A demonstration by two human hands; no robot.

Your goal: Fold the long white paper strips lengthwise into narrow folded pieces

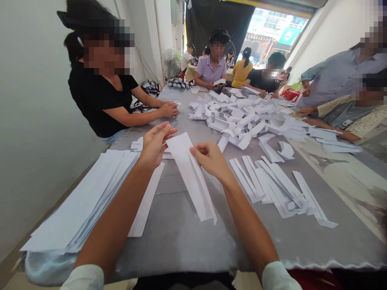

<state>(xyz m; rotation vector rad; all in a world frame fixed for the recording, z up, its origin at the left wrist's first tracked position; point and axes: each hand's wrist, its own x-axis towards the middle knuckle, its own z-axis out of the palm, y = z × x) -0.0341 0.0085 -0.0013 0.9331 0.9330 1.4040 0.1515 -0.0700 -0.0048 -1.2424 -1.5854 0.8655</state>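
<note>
A long white folded paper strip (191, 175) is held a little above the grey table (181, 237), its near end pointing toward me. My left hand (155, 144) is at the strip's far left corner, fingers mostly stretched out and touching it. My right hand (211, 158) pinches the strip's right edge with curled fingers. A second white strip (146, 203) lies flat on the table under my left forearm.
A thick stack of white sheets (81, 201) lies at the left. Several folded strips (272, 185) lie at the right, and a big heap of folded paper pieces (242, 114) fills the middle. Other people sit around the table, their hands on paper.
</note>
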